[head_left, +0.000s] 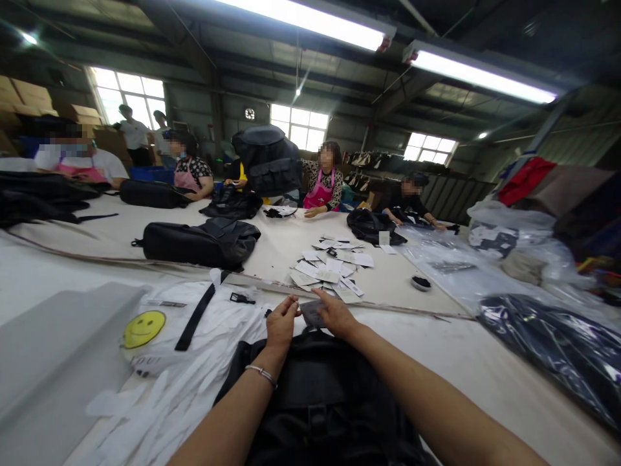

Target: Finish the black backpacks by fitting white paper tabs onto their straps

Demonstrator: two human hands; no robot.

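Note:
A black backpack (pixel 330 382) lies on the table close in front of me, with both my forearms reaching over it. At its top end my right hand (pixel 338 316) grips a dark grey hang tag (pixel 313 312) between thumb and fingers. Beside the tag's left edge is my left hand (pixel 282 321), its thumb and fingertips pinched together; whatever is in that pinch is too small to make out. Past my hands lies a loose pile of white and grey cards (pixel 330 265).
White bags with a yellow smiley face (pixel 144 329) are stacked at left. A small dish of black bits (pixel 420 283) stands right of the cards. Black backpacks (pixel 198 243) lie farther back, where several co-workers handle bags. Plastic-wrapped dark goods (pixel 548 343) lie at right.

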